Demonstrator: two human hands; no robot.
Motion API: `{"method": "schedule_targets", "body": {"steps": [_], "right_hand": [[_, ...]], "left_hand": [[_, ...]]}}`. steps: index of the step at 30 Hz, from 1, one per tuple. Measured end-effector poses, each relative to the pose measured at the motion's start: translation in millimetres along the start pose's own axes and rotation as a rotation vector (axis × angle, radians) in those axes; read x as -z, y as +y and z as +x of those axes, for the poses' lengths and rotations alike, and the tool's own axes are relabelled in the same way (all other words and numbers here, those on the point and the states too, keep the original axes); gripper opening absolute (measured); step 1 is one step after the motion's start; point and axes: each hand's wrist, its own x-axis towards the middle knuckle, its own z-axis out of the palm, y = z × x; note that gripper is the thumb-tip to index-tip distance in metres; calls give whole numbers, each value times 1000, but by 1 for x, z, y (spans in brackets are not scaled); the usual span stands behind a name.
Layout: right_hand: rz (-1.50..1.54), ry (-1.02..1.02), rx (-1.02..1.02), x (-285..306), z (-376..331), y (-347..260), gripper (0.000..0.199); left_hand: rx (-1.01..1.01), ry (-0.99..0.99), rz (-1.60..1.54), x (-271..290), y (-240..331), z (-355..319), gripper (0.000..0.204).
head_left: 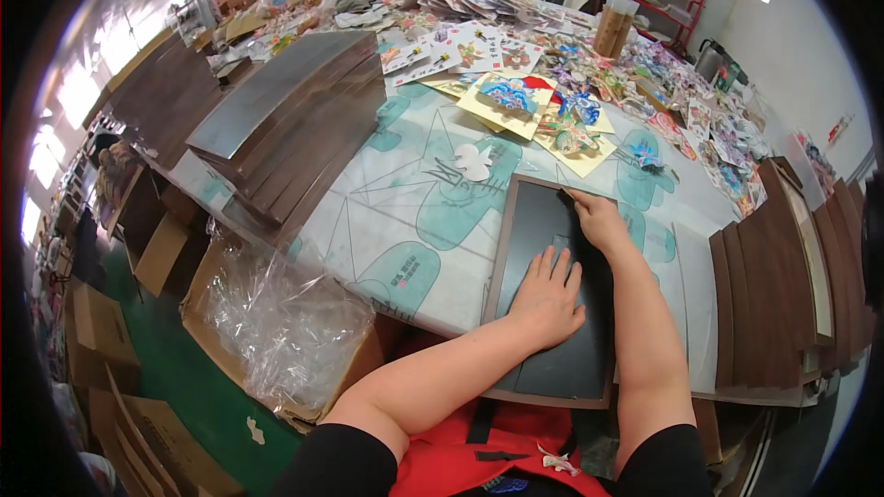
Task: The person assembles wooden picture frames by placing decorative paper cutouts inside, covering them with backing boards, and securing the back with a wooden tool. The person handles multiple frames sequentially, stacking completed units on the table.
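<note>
A picture frame [498, 285] with a brown border lies face down at the table's near edge, its black back panel [543, 221] uppermost. My left hand [550, 302] rests flat on that panel, fingers stretched forward over its raised stand piece. At the far right part of the frame, my right hand [600, 223] is closed on the border, fingertips at the top edge. A white paper cutout [473, 162] lies just beyond the frame on the patterned table cover [382, 212].
Stacked brown frames [285, 120] stand at the left, and more frames [764, 276] lean at the right. Colourful paper cutouts and cards [506, 97] cover the far table. Below the left edge sits a carton [207, 308] of clear plastic bags [281, 322]. A kettle [709, 63] stands far right.
</note>
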Motion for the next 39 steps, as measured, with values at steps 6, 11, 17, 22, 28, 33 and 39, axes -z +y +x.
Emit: {"method": "schedule_targets", "body": {"steps": [6,11,17,22,28,33,39], "right_hand": [[-362,8,75,-9,-14,-30,37],[-488,126,292,-21,-14,3,51],[-439,156,442,-40,14,73,46],[-419,99,358,-45,28,62,44],[-363,88,288,-35,16,58,41],[-335,91,367,6,-51,-37,38],[-357,98,323,6,-52,-40,36]], "left_hand": [[80,2,-96,10,-3,-4,62],[108,38,-299,6,3,6,55],[30,-83,-242,-13,2,1,71],[56,59,-202,-22,-6,5,71],[1,150,-111,-12,-1,1,62],[-2,128,-126,1,-3,-4,59],[14,243,-115,-23,-4,4,58]]}}
